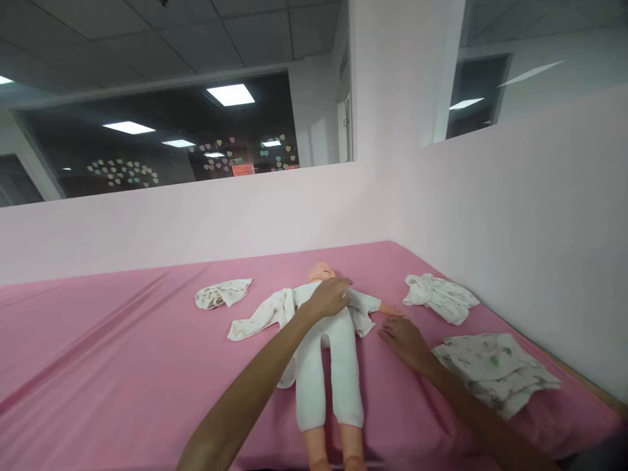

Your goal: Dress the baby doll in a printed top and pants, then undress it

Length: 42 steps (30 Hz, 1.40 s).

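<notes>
A baby doll (pixel 326 330) in a white bodysuit with long legs lies on its back on the pink-covered bed (pixel 147 373), head toward the wall. A white printed baby shirt (pixel 262 317) is partly on it: one sleeve lies spread out to the left, the other side is around the doll's arm on the right. My left hand (pixel 328 297) is on the doll's chest, fingers bent at the shirt's edge near the shoulder. Just below the doll's hand (pixel 391 309), my right hand (pixel 403 337) hovers or rests with its fingers slightly apart, holding nothing visible.
A folded printed cloth (pixel 223 294) lies to the left. On the right are a tied white garment (pixel 439 297) and a folded printed garment (pixel 498 366), partly behind my right forearm. White walls (pixel 530 216) with windows border the bed at the back and right.
</notes>
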### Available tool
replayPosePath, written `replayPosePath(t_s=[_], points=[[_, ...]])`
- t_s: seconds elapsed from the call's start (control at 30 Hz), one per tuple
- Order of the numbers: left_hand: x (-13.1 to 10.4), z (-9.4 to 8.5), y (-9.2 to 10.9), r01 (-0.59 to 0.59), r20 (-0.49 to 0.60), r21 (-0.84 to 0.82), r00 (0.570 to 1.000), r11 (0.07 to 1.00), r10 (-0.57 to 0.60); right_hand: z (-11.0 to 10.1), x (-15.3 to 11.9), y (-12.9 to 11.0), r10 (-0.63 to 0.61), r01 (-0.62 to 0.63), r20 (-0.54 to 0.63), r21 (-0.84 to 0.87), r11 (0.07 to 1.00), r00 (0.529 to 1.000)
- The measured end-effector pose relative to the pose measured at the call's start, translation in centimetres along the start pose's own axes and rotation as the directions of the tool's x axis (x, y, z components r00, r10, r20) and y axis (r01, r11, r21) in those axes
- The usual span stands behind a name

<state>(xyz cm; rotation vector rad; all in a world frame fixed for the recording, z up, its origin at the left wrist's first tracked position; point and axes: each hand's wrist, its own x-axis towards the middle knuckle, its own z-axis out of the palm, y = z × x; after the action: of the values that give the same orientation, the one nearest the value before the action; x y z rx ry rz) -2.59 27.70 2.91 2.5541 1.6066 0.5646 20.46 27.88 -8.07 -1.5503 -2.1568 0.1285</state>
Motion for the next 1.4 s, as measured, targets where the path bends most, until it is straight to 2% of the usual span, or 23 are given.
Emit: replayPosePath(t_s=[0.07,0.13,0.23,0.3,0.43,0.5,0.63,0.73,0.8,0.93,1.13,1.3,1.4], points=[[3.4,2.3,0.9,-0.054,0.098,0.063,0.994,0.997,0.048,0.7,0.1,-0.4,-0.002,0.002,0.006,-0.012,1.000,1.000],[5.5,4.5,1.3,-0.061,0.184,0.145,0.982,0.988,0.034,1.2,0.4,-1.0,0.006,-0.006,0.005,-0.027,1.000,1.000],[6.7,6.8,1.4,-0.046,0.238,0.279,0.971,0.959,-0.022,1.5,1.0,-1.8,0.000,0.000,-0.002,-0.052,0.999,1.000],[6.9,7.3,1.2,-0.041,0.244,0.351,0.969,0.935,-0.049,1.4,1.3,-2.0,-0.031,0.031,0.004,-0.075,0.997,1.000],[6.6,6.2,0.5,-0.032,0.249,0.448,0.964,0.893,-0.091,0.5,1.6,-1.1,-0.107,0.112,0.049,-0.124,0.986,0.993],[6.2,5.0,-0.1,-0.028,0.243,0.474,0.965,0.880,-0.100,-0.7,1.9,0.4,-0.077,0.084,0.052,-0.166,0.983,0.996],[4.9,2.7,-1.5,-0.017,0.221,0.480,0.970,0.877,-0.102,-4.4,3.3,5.2,0.130,-0.130,-0.015,-0.261,0.957,0.991],[4.3,1.8,-1.7,-0.007,0.211,0.460,0.972,0.888,-0.102,-6.6,5.3,7.9,0.323,-0.332,-0.078,-0.284,0.900,0.943],[4.2,1.9,-1.4,-0.005,0.211,0.442,0.973,0.897,-0.098,-7.0,6.6,8.3,0.384,-0.396,-0.101,-0.285,0.873,0.918],[4.2,3.0,-0.7,0.002,0.209,0.401,0.974,0.916,-0.093,-5.5,7.5,6.8,0.365,-0.381,-0.110,-0.294,0.877,0.925],[4.0,4.0,-0.7,0.034,0.168,0.301,0.982,0.953,-0.088,-2.6,6.0,3.1,0.235,-0.266,-0.143,-0.261,0.928,0.961],[3.9,3.4,0.1,-0.011,0.166,0.140,0.986,0.990,-0.012,1.6,5.9,-1.3,0.077,-0.082,-0.059,-0.078,0.994,0.995],[4.0,3.2,1.0,-0.071,0.173,0.047,0.983,0.996,0.062,3.7,6.4,-3.3,0.093,-0.091,-0.052,0.048,0.995,0.994]])
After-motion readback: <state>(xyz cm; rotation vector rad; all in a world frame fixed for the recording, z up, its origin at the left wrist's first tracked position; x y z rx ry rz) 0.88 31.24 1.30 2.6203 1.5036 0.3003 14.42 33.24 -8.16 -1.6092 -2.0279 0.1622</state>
